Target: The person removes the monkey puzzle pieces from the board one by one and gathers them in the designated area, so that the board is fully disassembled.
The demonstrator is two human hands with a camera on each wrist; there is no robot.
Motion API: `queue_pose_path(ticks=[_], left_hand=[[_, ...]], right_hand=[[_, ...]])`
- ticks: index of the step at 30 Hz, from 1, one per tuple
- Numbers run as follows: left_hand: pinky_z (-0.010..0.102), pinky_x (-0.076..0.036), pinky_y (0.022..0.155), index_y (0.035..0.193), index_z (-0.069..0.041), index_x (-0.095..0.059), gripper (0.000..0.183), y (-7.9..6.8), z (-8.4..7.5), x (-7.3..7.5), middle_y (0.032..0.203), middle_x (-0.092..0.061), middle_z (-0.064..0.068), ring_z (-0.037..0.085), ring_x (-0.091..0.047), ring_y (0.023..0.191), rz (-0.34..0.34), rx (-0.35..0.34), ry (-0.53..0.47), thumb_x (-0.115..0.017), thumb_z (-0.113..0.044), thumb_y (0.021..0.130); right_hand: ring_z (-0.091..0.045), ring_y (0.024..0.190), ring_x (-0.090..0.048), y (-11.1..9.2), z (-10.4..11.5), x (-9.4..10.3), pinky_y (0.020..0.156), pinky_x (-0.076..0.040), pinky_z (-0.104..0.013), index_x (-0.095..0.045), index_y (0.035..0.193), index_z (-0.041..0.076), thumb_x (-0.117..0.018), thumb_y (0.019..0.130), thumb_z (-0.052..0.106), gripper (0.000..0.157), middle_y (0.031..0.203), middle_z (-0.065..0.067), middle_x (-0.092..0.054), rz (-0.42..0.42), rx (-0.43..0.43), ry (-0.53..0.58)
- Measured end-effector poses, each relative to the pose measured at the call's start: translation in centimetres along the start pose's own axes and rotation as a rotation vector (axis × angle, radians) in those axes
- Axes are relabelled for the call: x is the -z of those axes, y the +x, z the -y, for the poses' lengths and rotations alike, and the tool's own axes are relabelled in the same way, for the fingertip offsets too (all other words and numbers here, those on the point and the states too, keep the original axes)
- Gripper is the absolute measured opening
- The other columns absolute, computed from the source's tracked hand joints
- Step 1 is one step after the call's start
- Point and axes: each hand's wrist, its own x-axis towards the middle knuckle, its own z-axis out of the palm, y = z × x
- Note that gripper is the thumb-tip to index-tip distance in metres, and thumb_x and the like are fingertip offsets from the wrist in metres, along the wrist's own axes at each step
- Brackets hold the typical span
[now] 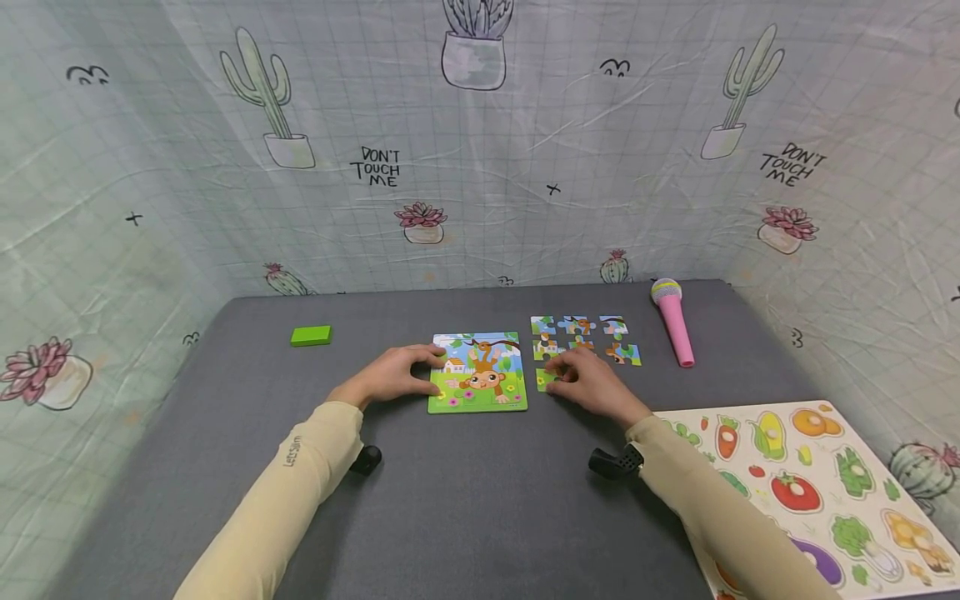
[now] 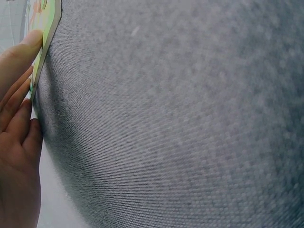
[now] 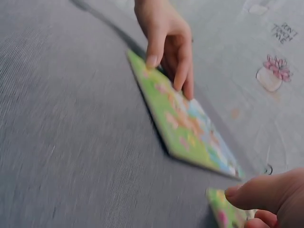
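A flat puzzle board (image 1: 480, 392) with an upside-down monkey picture lies on the grey table. My left hand (image 1: 393, 372) rests at its left side, thumb on the near left corner and fingertips higher along that edge. The left wrist view shows the thumb (image 2: 23, 52) over the board's rim. To the right of the board, my right hand (image 1: 592, 385) pinches a green jigsaw piece (image 1: 545, 380) with flowers on it. The right wrist view shows the thumb on the upper edge of this piece (image 3: 222, 209). Several loose jigsaw pieces (image 1: 543, 323) lie in rows just beyond that hand.
A pink toy microphone (image 1: 677, 329) lies at the back right. A green block (image 1: 311, 336) sits at the back left. A vegetable-picture board (image 1: 813, 450) covers the front right, partly under my right sleeve. A printed cloth (image 1: 480, 167) hangs behind the table.
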Motion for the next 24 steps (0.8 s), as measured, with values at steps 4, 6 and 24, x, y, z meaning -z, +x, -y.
queue_pose_path(ticks=[4, 6, 24], left_hand=[[0.050, -0.029, 0.115, 0.128, -0.008, -0.065, 0.050, 0.0, 0.0, -0.1, 0.148, -0.047, 0.005, 0.030, -0.034, 0.142, 0.001, 0.003, -0.002, -0.077, -0.030, 0.085], [0.050, -0.029, 0.115, 0.128, -0.008, -0.065, 0.050, 0.0, 0.0, -0.1, 0.148, -0.046, 0.006, 0.030, -0.034, 0.142, 0.002, 0.002, -0.003, -0.077, -0.030, 0.085], [0.050, -0.030, 0.114, 0.127, -0.007, -0.065, 0.048, 0.0, 0.1, -0.2, 0.148, -0.047, 0.006, 0.030, -0.035, 0.141, -0.003, -0.007, -0.009, -0.077, -0.029, 0.086]], right_hand=[[-0.019, 0.081, -0.057, 0.9, 1.3, -0.3, 0.066, -0.047, -0.033, -0.068, 0.117, 0.002, -0.071, 0.090, 0.015, 0.031, 0.105, -0.015, -0.058, 0.008, 0.000, 0.044], [-0.022, 0.086, -0.059, 1.5, 2.2, -0.8, 0.066, -0.049, -0.033, -0.066, 0.120, 0.000, -0.068, 0.092, 0.015, 0.032, 0.112, -0.017, -0.058, 0.027, 0.010, 0.079], [-0.021, 0.096, -0.066, 3.7, 5.9, -5.0, 0.082, -0.055, -0.035, -0.068, 0.117, 0.002, -0.063, 0.095, 0.012, 0.024, 0.115, -0.011, -0.066, 0.114, 0.025, 0.154]])
